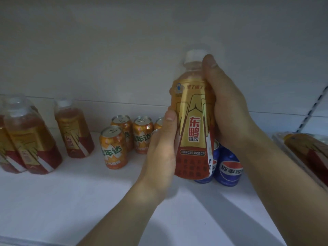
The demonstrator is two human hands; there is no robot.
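Far left: a cluster of bottles point(26, 139) with amber drink and gold-and-red labels stood upright on the white shelf point(71, 201). They were pressed against one another and partly cut off by the frame edge, so their count could not be told.

Just to their right: a single bottle point(74, 130) of the same kind stood upright, apart from the cluster and closer to the back wall point(106, 59).

Left of centre: orange cans, upright with their tops sealed.
- The front can point(113, 148) stood nearest the camera.
- Two rear cans point(122, 125) point(142, 134) stood side by side behind it.
- A fourth can point(159, 123) was mostly hidden behind the left hand.

Centre: the left hand point(161, 151) grasped the lower half of the held bottle point(192, 125). Its thumb lay on the label's left edge and its fingers were curled round the far side, out of sight.

The held bottle was of the same gold-and-red kind. It was upright with a slight lean, its white cap point(194, 56) on top and its label facing the camera. It was held up between both hands in front of the blue cans, nearer the camera than the shelf stock.

Right of centre: the right hand point(230, 110) grasped the bottle's upper half, with its thumb beside the neck, just below the cap.

Behind the bottle's base: two blue cans point(229, 167) stood upright on the shelf, touching each other. The left one was largely hidden.

Far right: a slotted metal upright point(314, 107) stood against the wall. Below it lay a clear-wrapped pack point(305, 150) holding another gold-and-red bottle on its side, cut off by the frame edge.
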